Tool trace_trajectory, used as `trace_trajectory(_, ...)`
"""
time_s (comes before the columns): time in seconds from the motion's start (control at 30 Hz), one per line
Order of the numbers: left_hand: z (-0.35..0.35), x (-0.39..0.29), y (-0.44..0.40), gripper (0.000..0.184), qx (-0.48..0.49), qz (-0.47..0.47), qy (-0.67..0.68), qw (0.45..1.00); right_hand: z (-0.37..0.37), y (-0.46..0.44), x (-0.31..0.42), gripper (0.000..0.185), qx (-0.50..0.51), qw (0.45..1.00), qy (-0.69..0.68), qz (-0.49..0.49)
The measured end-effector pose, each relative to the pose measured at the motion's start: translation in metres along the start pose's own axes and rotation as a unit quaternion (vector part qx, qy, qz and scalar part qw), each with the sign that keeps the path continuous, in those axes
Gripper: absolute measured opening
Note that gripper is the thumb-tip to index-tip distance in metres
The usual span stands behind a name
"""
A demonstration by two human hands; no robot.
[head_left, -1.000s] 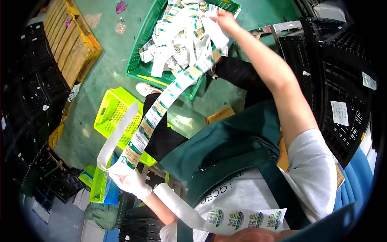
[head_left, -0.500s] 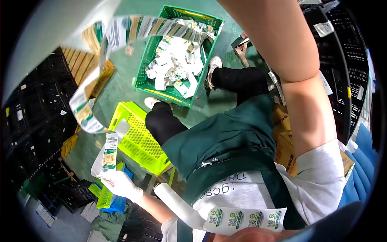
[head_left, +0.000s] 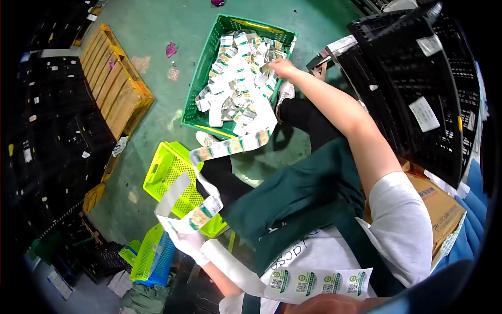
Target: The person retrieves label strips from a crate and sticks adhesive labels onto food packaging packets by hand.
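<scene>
My left hand, in a white glove, is closed on a strip of printed labels. The strip loops around the hand, then sags across to the green crate, which holds a tangled heap of label strips. At the crate's right side, my bare right hand reaches over the rim with its fingers pinched at the edge of the heap. What exactly lies between those fingertips is too small to tell. Near my chest are a white roll and a strip of QR-code labels.
A yellow-green basket sits on the floor below the crate. Left are a wooden pallet and stacked black crates. More black crates and a cardboard box stand right. Small baskets lie lower left.
My right arm has come down from in front of the camera to the green crate. The strip that arched high now hangs low between crate and left hand. My left hand has shifted right.
</scene>
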State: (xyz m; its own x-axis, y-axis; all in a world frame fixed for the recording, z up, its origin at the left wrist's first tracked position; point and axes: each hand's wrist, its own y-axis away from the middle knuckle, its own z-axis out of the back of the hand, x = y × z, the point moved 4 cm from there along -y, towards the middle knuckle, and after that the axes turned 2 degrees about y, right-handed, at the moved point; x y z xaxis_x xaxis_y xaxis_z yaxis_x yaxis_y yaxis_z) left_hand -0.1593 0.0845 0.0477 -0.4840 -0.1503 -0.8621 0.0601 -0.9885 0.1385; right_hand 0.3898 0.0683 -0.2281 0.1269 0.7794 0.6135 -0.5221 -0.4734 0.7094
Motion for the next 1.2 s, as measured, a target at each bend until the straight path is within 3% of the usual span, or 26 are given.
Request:
trace_trajectory(0.03,-0.011,0.014,-0.005,0.059,0.013,0.042,0.036,0.998,0.000,-0.033,-0.021,0.041,-0.041,0.999,0.022,0.003)
trace_trajectory(0.07,-0.009,0.063,-0.010,0.055,-0.009,0.106,0.159,0.982,-0.003,-0.064,-0.038,0.042,-0.082,0.996,0.044,0.006)
trace_trajectory(0.13,-0.004,0.160,-0.020,0.047,-0.106,0.210,0.409,0.882,-0.011,-0.077,-0.035,0.045,-0.188,0.977,0.100,0.020)
trace_trajectory(0.17,-0.027,0.130,-0.018,0.045,-0.130,0.158,0.195,0.959,-0.021,-0.114,-0.057,0.049,-0.181,0.981,0.075,0.001)
trace_trajectory(0.2,-0.054,0.086,-0.010,0.042,-0.145,0.098,-0.031,0.984,-0.030,-0.151,-0.078,0.060,-0.172,0.982,0.075,-0.016)
trace_trajectory(0.27,-0.079,0.076,-0.007,0.041,-0.164,0.120,-0.076,0.976,-0.033,-0.152,-0.060,0.070,-0.080,0.985,0.111,-0.110)
trace_trajectory(0.33,-0.088,0.085,-0.012,0.040,-0.177,0.144,-0.119,0.966,-0.044,-0.210,-0.097,0.086,-0.105,0.966,0.186,-0.147)
trace_trajectory(0.4,-0.096,0.087,-0.015,0.039,-0.180,0.172,-0.150,0.957,-0.056,-0.269,-0.151,0.097,-0.084,0.969,0.159,-0.167)
trace_trajectory(0.47,-0.102,0.089,-0.018,0.038,-0.178,0.191,-0.174,0.949,-0.061,-0.246,-0.098,0.108,-0.192,0.922,0.276,-0.193)
trace_trajectory(0.53,-0.105,0.089,-0.019,0.037,-0.175,0.207,-0.191,0.943,-0.063,-0.249,-0.080,0.119,-0.232,0.936,0.195,-0.182)
trace_trajectory(0.57,-0.108,0.089,-0.020,0.037,-0.174,0.212,-0.197,0.941,-0.067,-0.265,-0.082,0.122,-0.164,0.948,0.191,-0.193)
trace_trajectory(0.6,-0.107,0.088,-0.020,0.037,-0.171,0.218,-0.204,0.939,-0.071,-0.274,-0.077,0.122,-0.192,0.935,0.242,-0.173)
trace_trajectory(0.67,-0.107,0.087,-0.020,0.036,-0.162,0.225,-0.213,0.937,-0.068,-0.268,-0.079,0.121,-0.252,0.916,0.187,-0.249)
trace_trajectory(0.7,-0.107,0.087,-0.020,0.036,-0.162,0.228,-0.213,0.936,-0.063,-0.285,-0.105,0.119,-0.247,0.936,0.107,-0.226)
trace_trajectory(0.8,-0.106,0.088,-0.018,0.035,-0.158,0.239,-0.219,0.933,-0.076,-0.307,-0.135,0.102,-0.069,0.977,-0.110,-0.170)
trace_trajectory(0.87,-0.107,0.087,-0.017,0.034,-0.155,0.244,-0.220,0.932,-0.088,-0.314,-0.137,0.097,0.014,0.981,-0.104,-0.164)
trace_trajectory(0.9,-0.108,0.087,-0.017,0.034,-0.153,0.244,-0.222,0.932,-0.092,-0.318,-0.136,0.080,0.007,0.983,-0.132,-0.131)
trace_trajectory(0.97,-0.108,0.087,-0.016,0.033,-0.148,0.245,-0.223,0.932,-0.105,-0.322,-0.133,0.054,0.046,0.936,-0.330,-0.117)
trace_trajectory(1.0,-0.109,0.087,-0.017,0.033,-0.147,0.242,-0.221,0.933,-0.107,-0.302,-0.110,0.052,0.010,0.919,-0.376,-0.115)
trace_trajectory(1.03,-0.109,0.085,-0.016,0.032,-0.144,0.244,-0.220,0.934,-0.105,-0.300,-0.103,0.038,-0.060,0.932,-0.339,-0.115)
trace_trajectory(1.2,-0.112,0.076,-0.019,0.031,-0.118,0.230,-0.210,0.943,-0.062,-0.247,-0.033,0.036,-0.031,0.947,-0.306,0.087)
